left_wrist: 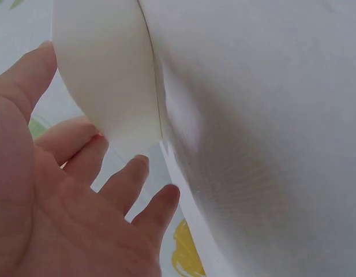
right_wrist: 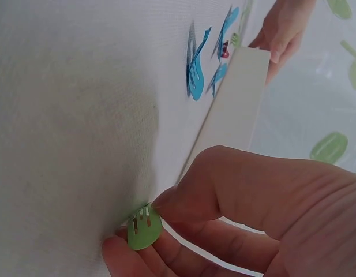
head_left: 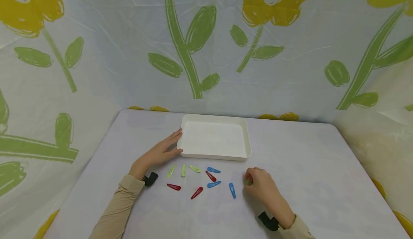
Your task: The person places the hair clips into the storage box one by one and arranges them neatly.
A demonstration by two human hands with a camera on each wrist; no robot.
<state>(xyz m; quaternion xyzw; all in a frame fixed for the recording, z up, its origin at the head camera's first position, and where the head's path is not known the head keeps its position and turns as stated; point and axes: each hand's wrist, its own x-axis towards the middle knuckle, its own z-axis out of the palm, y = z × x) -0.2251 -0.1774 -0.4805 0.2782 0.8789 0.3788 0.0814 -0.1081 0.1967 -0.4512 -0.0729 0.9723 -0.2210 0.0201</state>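
Observation:
A shallow white tray (head_left: 213, 157) sits toward the back of the table. My left hand (head_left: 160, 153) touches its left side with extended fingers; in the left wrist view those fingers (left_wrist: 123, 179) lie along the tray's outer wall (left_wrist: 102, 63). At the right, low over the table, my right hand (head_left: 262, 185) pinches a green snap hair clip (right_wrist: 145, 231) between thumb and fingers. In front of the tray lie several hair clips: green ones (head_left: 183, 170), red ones (head_left: 196, 192) and blue ones (head_left: 232, 190). A red clip (head_left: 210, 176) lies between two blue ones.
A pale cloth covers the table (head_left: 306, 167). Behind and beside it hangs a white curtain (head_left: 129, 77) printed with yellow flowers and green leaves. Dark camera mounts sit on both wrists.

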